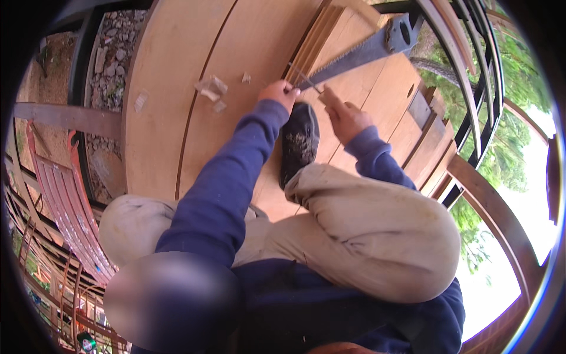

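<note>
A hand saw (359, 50) lies diagonally over the planks, its grey handle at the upper right and its narrow end pointing toward me. My left hand (280, 94) is closed on that narrow end of the blade. My right hand (348, 118) grips the short wooden handle (327, 94) of a slim metal tool, like a file, whose shaft crosses the blade beside my left fingers. My black shoe (299, 135) rests on the boards just below both hands.
Wooden planks (165, 88) form the surface under me, with stacked boards (321, 29) above and some scraps (211, 87) at left. A gravel strip (109, 53) and red slatted metalwork (65, 206) border the left; dark railings (483, 71) and foliage (513, 153) the right.
</note>
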`<state>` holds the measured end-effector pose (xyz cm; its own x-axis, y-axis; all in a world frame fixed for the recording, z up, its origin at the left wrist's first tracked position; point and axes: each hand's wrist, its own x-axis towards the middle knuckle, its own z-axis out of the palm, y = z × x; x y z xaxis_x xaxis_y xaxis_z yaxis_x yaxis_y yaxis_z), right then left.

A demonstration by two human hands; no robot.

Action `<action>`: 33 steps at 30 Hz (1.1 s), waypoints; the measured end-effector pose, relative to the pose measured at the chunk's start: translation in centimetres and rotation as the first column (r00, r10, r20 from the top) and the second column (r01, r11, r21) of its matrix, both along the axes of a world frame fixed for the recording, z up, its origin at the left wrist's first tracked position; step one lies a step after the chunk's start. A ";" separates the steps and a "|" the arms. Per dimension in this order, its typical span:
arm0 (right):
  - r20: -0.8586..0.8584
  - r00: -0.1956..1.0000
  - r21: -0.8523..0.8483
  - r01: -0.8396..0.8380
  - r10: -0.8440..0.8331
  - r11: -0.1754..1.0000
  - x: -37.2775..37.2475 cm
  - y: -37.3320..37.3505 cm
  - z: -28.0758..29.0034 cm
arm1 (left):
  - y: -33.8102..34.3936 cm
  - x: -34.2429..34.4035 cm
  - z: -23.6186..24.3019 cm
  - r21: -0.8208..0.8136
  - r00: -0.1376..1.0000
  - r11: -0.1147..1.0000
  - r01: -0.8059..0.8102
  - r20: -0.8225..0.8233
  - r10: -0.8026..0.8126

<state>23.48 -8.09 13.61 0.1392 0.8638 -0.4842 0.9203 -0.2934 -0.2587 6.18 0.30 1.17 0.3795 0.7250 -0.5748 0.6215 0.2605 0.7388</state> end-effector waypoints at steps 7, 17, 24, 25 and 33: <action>0.069 0.995 -0.166 -0.064 0.077 0.984 0.4 -1.4 1.7 | 0.9 0.1 1.0 -0.095 1.000 0.995 -0.013 -0.022 0.011; 0.042 0.998 -0.234 -0.038 0.050 0.972 -0.4 -0.9 -0.1 | 0.1 0.2 1.3 -0.086 0.999 0.996 0.001 -0.054 -0.006; 0.011 0.998 -0.014 -0.058 0.059 0.998 0.2 1.9 -1.6 | 0.6 0.5 0.4 -0.002 0.999 1.000 0.002 -0.039 -0.002; 0.002 1.000 -0.025 -0.024 0.024 0.999 0.3 1.3 -0.7 | -0.2 0.2 0.3 0.010 0.999 1.000 0.015 -0.050 -0.015; 0.013 0.999 -0.153 -0.027 0.029 0.988 0.5 -2.2 1.2 | 0.2 -0.1 1.4 -0.025 0.998 0.999 0.031 -0.046 -0.032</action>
